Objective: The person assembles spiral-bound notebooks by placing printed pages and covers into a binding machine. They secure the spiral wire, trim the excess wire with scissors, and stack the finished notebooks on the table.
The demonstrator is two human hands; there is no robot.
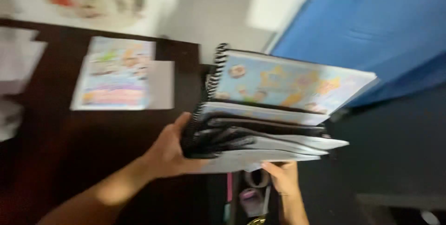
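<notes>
stack: we see a pile of spiral-bound books [274, 113] lifted clear of the dark worktop [93, 141], right of centre, tilted
left hand [169, 153]: grips the spiral edge, fingers curled around the bindings
right hand [284, 178]: under the near edge, fingers pressed flat against the bottom book
done: pile gathered, in the air
left: one colourful booklet [116, 74] flat on the worktop, far left
blur: heavy

A dark wooden table [107, 136] carries a colourful cartoon-covered book [116, 73] lying flat near its far edge, with a pale sheet [161, 84] tucked beneath it. Blurred white papers [16, 58] sit at the left edge.
</notes>
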